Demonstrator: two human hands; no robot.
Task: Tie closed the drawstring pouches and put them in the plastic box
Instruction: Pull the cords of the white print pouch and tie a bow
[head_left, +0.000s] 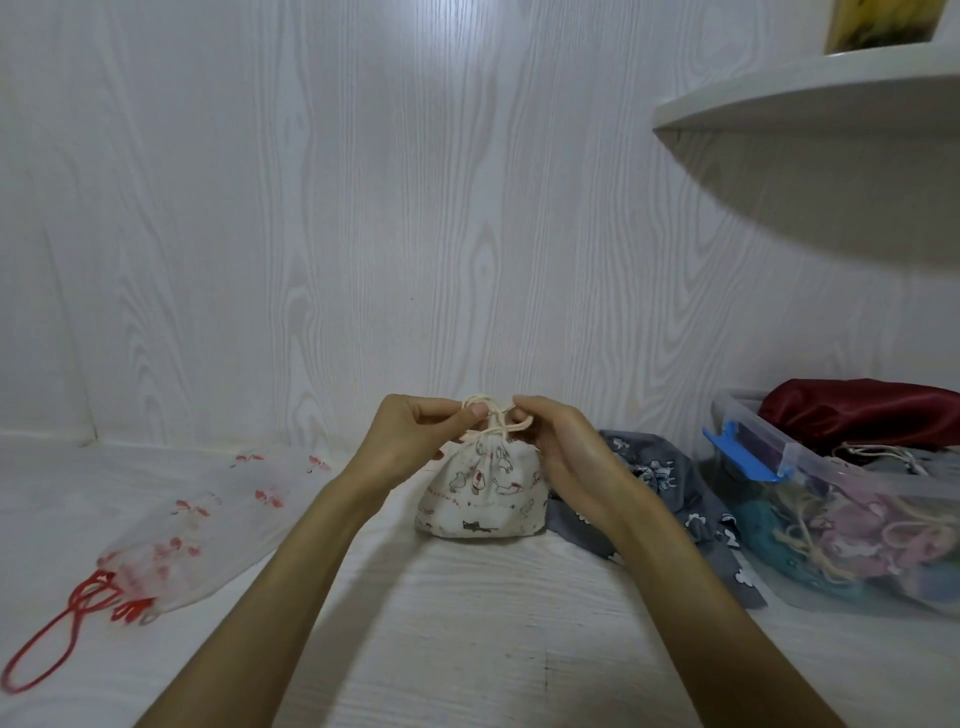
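Two bare arms reach in over the white table (467, 623). The left hand (410, 441) and the right hand (563, 447) each pinch the cream string (493, 418) at the top of a small white pouch (483, 493) with little animals on it. The pouch stands on the table between the hands. A grey pouch (670, 493) lies just beside it, and the plastic box (841, 499) holds more pouches. A see-through pouch (197, 525) with a red string (57, 639) lies flat on the left.
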